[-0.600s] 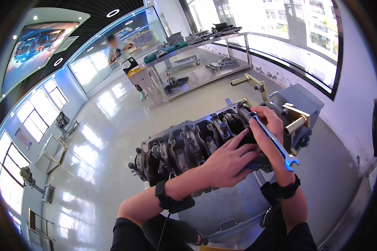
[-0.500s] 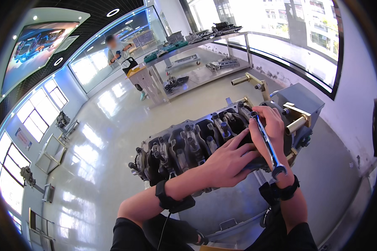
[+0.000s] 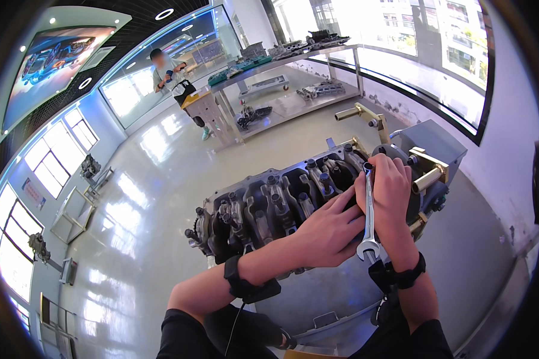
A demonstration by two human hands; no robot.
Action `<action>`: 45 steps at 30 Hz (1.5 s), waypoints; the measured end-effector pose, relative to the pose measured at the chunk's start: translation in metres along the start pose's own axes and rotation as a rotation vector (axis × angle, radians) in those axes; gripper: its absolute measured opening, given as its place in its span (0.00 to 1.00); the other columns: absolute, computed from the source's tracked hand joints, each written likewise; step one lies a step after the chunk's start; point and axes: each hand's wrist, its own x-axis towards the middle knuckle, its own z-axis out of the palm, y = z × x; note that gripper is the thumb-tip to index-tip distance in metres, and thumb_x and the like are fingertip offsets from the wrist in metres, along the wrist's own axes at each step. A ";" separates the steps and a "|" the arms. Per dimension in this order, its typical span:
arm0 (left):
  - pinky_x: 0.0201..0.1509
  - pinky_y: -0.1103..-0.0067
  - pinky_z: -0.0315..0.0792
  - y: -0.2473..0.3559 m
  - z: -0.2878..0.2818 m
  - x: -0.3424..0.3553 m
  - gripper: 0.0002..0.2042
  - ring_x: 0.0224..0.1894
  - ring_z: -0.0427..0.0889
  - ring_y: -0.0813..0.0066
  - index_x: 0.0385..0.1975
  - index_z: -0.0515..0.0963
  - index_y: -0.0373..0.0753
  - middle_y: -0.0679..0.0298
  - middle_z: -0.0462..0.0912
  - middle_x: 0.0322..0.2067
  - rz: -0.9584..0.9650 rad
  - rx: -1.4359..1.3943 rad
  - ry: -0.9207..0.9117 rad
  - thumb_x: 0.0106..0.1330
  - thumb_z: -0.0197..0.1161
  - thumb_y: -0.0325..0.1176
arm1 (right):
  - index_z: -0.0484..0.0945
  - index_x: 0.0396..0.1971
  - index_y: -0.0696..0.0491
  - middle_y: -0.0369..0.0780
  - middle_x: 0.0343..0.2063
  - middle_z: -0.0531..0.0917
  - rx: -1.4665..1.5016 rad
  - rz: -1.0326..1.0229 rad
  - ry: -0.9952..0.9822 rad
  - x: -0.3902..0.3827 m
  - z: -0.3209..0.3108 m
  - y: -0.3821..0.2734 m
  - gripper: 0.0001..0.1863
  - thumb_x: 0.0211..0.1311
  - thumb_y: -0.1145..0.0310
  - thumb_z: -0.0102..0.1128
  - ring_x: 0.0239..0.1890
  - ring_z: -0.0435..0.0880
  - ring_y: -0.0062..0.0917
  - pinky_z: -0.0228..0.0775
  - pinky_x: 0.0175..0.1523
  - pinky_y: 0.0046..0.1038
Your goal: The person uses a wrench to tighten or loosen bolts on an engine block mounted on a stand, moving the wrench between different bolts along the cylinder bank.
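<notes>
My right hand (image 3: 389, 194) is closed around the top of a silver combination wrench (image 3: 369, 215), at the right end of an upturned engine block (image 3: 263, 212) with crankshaft, caps and upright bolts exposed. The wrench hangs almost vertically in the picture, open jaw lowest, beside my right wrist. My left hand (image 3: 326, 233) lies on the near side of the block with fingers stretched toward the right hand, just left of the wrench; its fingertips are partly hidden.
The block hangs on a grey stand (image 3: 440, 140) with brass-coloured arms (image 3: 428, 178) and a tray (image 3: 329, 299) below. A steel shelf table (image 3: 299, 107) holds metal engine parts. Another person (image 3: 176, 84) stands beside it. More engines on stands (image 3: 90, 167) line the left wall.
The wrench's lower end has swung leftward, from slanting over my right forearm to nearly vertical. My right hand has turned slightly with it. My left hand has barely moved.
</notes>
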 end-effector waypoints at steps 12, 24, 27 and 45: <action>0.67 0.53 0.59 0.002 -0.001 0.000 0.18 0.66 0.56 0.34 0.42 0.73 0.32 0.48 0.72 0.49 -0.012 -0.057 0.012 0.53 0.62 0.33 | 0.75 0.31 0.56 0.42 0.27 0.80 0.006 0.032 -0.053 0.003 0.005 0.004 0.11 0.46 0.70 0.61 0.35 0.78 0.38 0.64 0.45 0.36; 0.66 0.54 0.60 0.001 0.000 0.000 0.23 0.67 0.55 0.37 0.51 0.72 0.35 0.52 0.72 0.51 -0.015 -0.032 -0.001 0.55 0.63 0.36 | 0.75 0.29 0.56 0.44 0.21 0.79 0.202 0.154 -0.093 0.009 0.008 0.012 0.10 0.44 0.71 0.60 0.32 0.79 0.39 0.67 0.44 0.38; 0.67 0.54 0.60 0.001 0.001 0.001 0.25 0.68 0.54 0.39 0.54 0.71 0.37 0.54 0.71 0.53 -0.008 0.005 0.009 0.55 0.64 0.37 | 0.75 0.27 0.57 0.43 0.20 0.79 0.307 0.244 -0.154 0.012 0.006 0.014 0.08 0.44 0.72 0.59 0.31 0.78 0.40 0.67 0.45 0.39; 0.69 0.54 0.58 0.004 0.000 0.001 0.26 0.69 0.53 0.38 0.56 0.70 0.40 0.55 0.71 0.56 -0.026 0.015 -0.024 0.56 0.63 0.37 | 0.83 0.35 0.64 0.36 0.23 0.83 1.042 0.566 -0.208 0.014 0.007 0.032 0.12 0.50 0.76 0.63 0.25 0.77 0.13 0.68 0.33 0.17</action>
